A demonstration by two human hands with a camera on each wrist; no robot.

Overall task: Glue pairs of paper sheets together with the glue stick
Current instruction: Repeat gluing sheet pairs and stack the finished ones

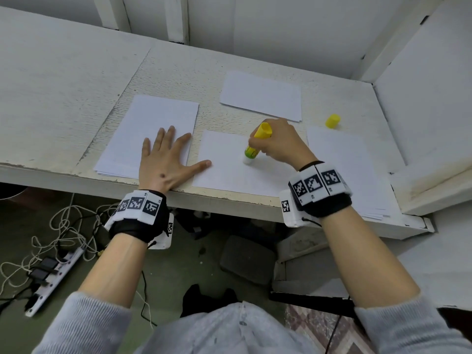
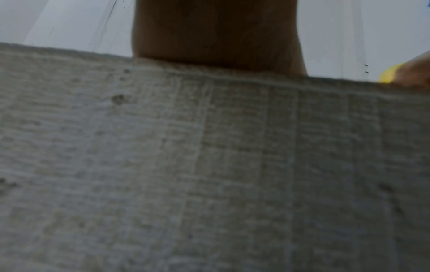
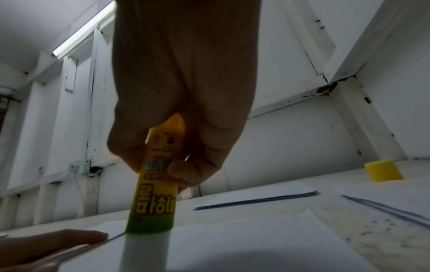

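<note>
Both hands are at the front edge of a white table point(image 1: 76, 80), set apart from each other. The right hand point(image 1: 278, 141) has its fingers curled round a yellow glue stick point(image 1: 258, 143), which is tilted with its white glue end pressed down on the middle sheet point(image 1: 229, 172) — a single piece of paper lying between the two hands. In the right wrist view the glue stick point(image 3: 156, 185) meets the paper just beside the left thumb tip, and the right hand's fingers point(image 3: 184, 173) wrap the barrel above its printed label. The left hand point(image 1: 166, 159) lies flat with fingers spread and straight: its palm and fingers rest on a stack of paper point(image 1: 150, 129) at the left, while the thumb reaches across to touch the left edge of the middle sheet. The left wrist view is mostly filled by the blurred rough table front. Another stack of sheets point(image 1: 352, 164) lies to the right, and a further sheet point(image 1: 260, 95) sits farther back. The yellow cap point(image 1: 332, 121) stands on the table beyond the right stack — well apart from the glue stick
</note>
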